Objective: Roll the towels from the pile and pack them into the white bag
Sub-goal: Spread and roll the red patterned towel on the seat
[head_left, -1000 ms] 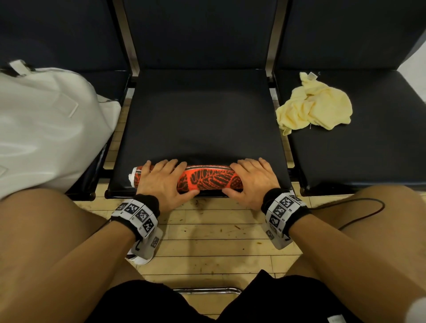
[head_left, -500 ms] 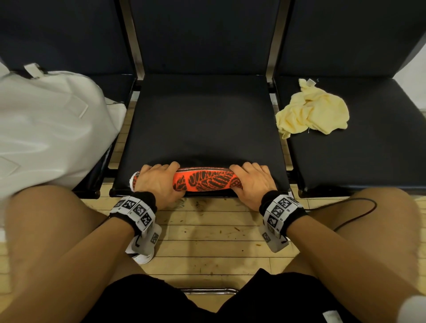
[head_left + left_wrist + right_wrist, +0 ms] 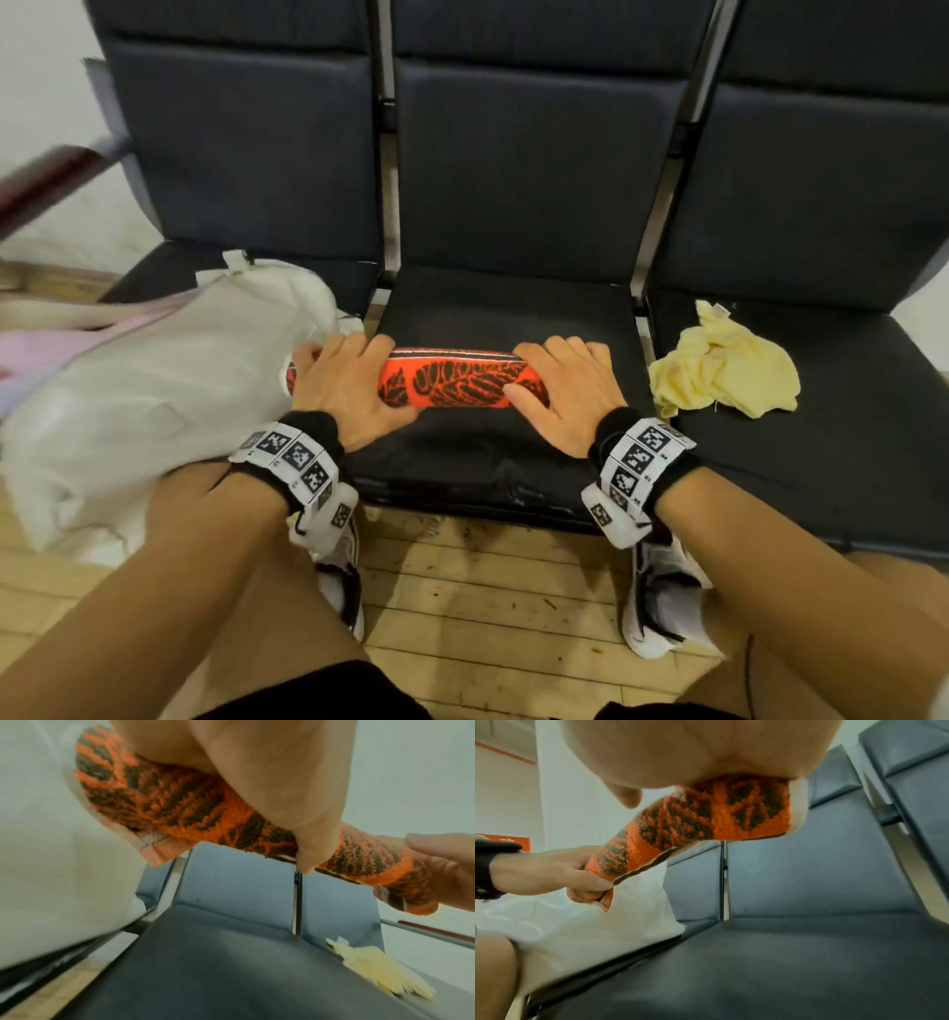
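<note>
Towel roll [image 3: 452, 383], one orange and black one, is being held up above the middle seat [image 3: 493, 318]. Left hand [image 3: 349, 393] and right hand [image 3: 565, 401] are each curling around one end. One white bag [image 3: 144, 390] is lying just left. One yellow towel [image 3: 724, 372] is sitting crumpled on the right seat.

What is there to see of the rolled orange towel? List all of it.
The towel is a tight roll of looped terry, bright orange with a dark leaf-like pattern and a pale woven band along its hem. It lies level, crosswise, lifted clear of the middle seat, as both wrist views show. The left hand grips its left end, the right hand its right end, fingers over the top and thumbs on the near side. Its left end, where the hem sticks out, reaches the white bag.
</note>
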`<action>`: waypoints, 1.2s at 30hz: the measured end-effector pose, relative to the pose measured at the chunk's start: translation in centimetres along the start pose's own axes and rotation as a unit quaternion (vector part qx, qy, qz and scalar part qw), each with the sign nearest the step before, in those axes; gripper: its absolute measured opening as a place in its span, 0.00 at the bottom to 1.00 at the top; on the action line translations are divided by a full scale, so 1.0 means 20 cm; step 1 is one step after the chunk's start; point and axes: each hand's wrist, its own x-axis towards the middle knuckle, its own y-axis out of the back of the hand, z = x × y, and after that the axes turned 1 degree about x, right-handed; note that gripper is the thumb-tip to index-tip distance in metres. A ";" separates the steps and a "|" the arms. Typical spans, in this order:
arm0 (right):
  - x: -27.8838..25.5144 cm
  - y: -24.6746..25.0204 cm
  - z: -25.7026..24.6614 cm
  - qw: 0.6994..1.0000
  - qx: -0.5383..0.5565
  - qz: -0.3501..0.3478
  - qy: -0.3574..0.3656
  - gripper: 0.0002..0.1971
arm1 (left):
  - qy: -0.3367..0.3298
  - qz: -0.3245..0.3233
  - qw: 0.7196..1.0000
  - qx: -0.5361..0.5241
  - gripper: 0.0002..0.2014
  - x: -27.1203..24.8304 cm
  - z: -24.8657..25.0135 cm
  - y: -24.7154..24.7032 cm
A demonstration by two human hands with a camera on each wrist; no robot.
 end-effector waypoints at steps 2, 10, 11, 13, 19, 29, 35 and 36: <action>0.11 0.09 -0.06 1.000 0.001 0.019 0.015 0.23 | 0.017 0.027 0.999 -0.003 0.35 0.04 -0.07 0.10; 0.52 0.35 -0.38 0.992 -0.045 0.081 0.082 0.18 | 0.089 0.110 0.990 -0.029 0.31 0.09 -0.39 0.37; 0.57 0.38 -0.42 0.991 -0.048 0.092 0.087 0.17 | 0.095 0.126 0.987 -0.029 0.31 0.09 -0.42 0.40; 0.68 0.43 -0.51 0.985 -0.057 0.123 0.104 0.17 | 0.111 0.167 0.979 -0.029 0.31 0.10 -0.52 0.49; 1.00 0.45 -0.90 0.967 -0.097 0.157 0.175 0.15 | 0.187 0.178 0.964 -0.061 0.36 0.10 -0.89 0.52; 1.22 0.13 -1.40 0.970 -0.116 -0.005 0.215 0.14 | 0.248 0.122 0.940 -0.199 0.36 -0.24 -1.28 0.24; 1.24 -0.10 -1.68 0.958 -0.079 -0.098 0.259 0.17 | 0.252 0.152 0.922 -0.252 0.39 -0.37 -1.38 0.19; 1.23 -0.15 -1.72 0.959 -0.049 -0.108 0.259 0.23 | 0.260 0.162 0.913 -0.269 0.37 -0.38 -1.39 0.19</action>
